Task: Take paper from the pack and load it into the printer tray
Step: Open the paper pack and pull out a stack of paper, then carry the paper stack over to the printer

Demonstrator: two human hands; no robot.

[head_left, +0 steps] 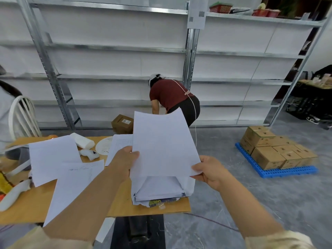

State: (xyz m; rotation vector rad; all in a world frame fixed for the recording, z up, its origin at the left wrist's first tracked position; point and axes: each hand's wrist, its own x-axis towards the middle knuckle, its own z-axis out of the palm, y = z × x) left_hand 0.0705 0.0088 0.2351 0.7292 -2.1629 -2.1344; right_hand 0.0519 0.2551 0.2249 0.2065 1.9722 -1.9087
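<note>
I hold the paper point(164, 144) upright above the open pack point(161, 192) on the worktop point(124, 203), left hand point(124, 162) and right hand point(209, 170) pinching its lower edges, no printer in sight.

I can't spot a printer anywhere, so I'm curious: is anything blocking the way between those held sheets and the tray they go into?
That can't be judged: no printer tray is in view. The left hand and right hand hold the sheets above the opened paper pack at the table edge, with nothing between hands and paper.
</note>
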